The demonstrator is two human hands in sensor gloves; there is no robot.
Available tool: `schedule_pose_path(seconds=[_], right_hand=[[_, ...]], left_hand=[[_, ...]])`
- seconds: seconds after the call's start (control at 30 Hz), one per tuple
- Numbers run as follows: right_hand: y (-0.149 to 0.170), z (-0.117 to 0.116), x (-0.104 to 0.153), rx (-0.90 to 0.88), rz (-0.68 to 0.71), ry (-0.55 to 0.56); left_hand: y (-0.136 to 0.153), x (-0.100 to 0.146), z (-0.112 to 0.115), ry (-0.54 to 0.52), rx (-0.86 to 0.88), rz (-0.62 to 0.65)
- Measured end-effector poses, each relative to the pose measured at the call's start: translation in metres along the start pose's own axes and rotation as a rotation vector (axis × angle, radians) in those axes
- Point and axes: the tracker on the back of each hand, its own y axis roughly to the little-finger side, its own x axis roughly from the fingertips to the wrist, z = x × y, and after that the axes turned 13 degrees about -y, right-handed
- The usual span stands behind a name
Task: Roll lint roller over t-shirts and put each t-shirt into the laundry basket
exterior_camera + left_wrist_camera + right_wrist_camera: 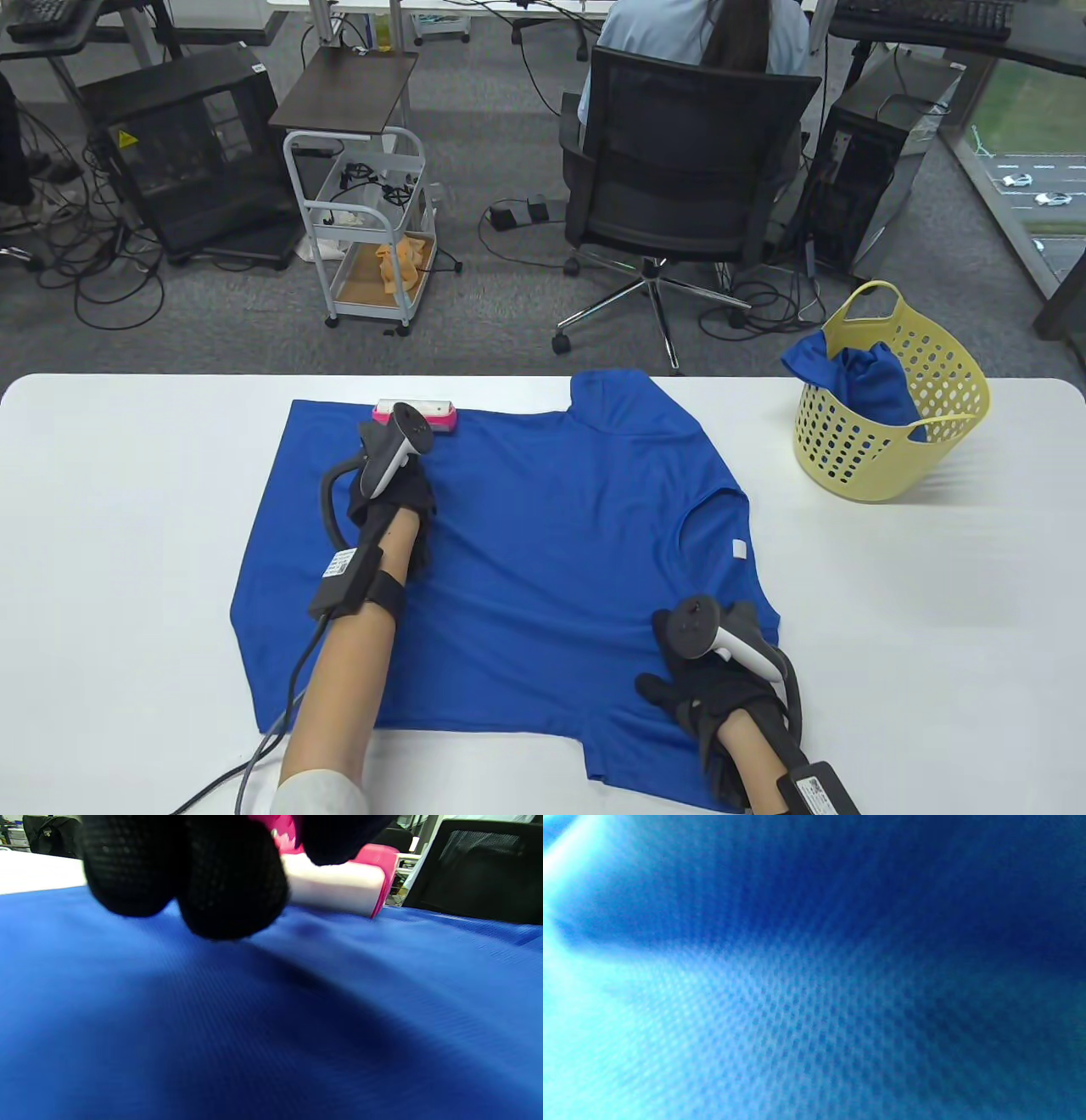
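Observation:
A blue t-shirt [543, 543] lies spread flat on the white table [127, 509]. At its far left part, my left hand [399, 501] grips the pink and white lint roller [441, 416], whose roll rests on the cloth. In the left wrist view, curled gloved fingers [212, 878] hang over the shirt [271, 1018] with the roller [335, 882] just beyond them. My right hand [704, 688] lies flat on the shirt's near right part, fingers spread. The right wrist view shows only blurred blue fabric [814, 1005]. A yellow laundry basket [891, 475] holds another blue t-shirt [857, 378].
The basket stands at the table's far right, apart from the spread shirt. Beyond the table's far edge are a black office chair [679, 170] with a seated person and a white cart [373, 229].

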Motion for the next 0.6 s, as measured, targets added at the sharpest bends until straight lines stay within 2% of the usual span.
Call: schedule_pose_path(seconds=[0.1, 0.2, 0.3, 0.4, 0.5, 0.6], right_hand=[[0.000, 0.000, 0.000, 0.001, 0.000, -0.002], [0.000, 0.000, 0.000, -0.001, 0.001, -0.001], [0.000, 0.000, 0.000, 0.001, 0.000, 0.000], [0.000, 0.000, 0.000, 0.001, 0.002, -0.001], [0.000, 0.000, 0.000, 0.000, 0.002, 0.000], [0.000, 0.000, 0.000, -0.001, 0.003, 0.003]], left_hand=[[0.002, -0.001, -0.007, -0.054, 0.042, 0.019], [0.015, 0.009, -0.035, -0.151, 0.196, 0.053], [0.026, 0.032, -0.065, -0.193, 0.276, 0.120], [0.037, 0.072, -0.099, -0.239, 0.294, 0.230], [0.042, 0.117, -0.120, -0.176, 0.280, 0.333], [0.037, 0.153, -0.118, 0.015, 0.222, 0.387]])
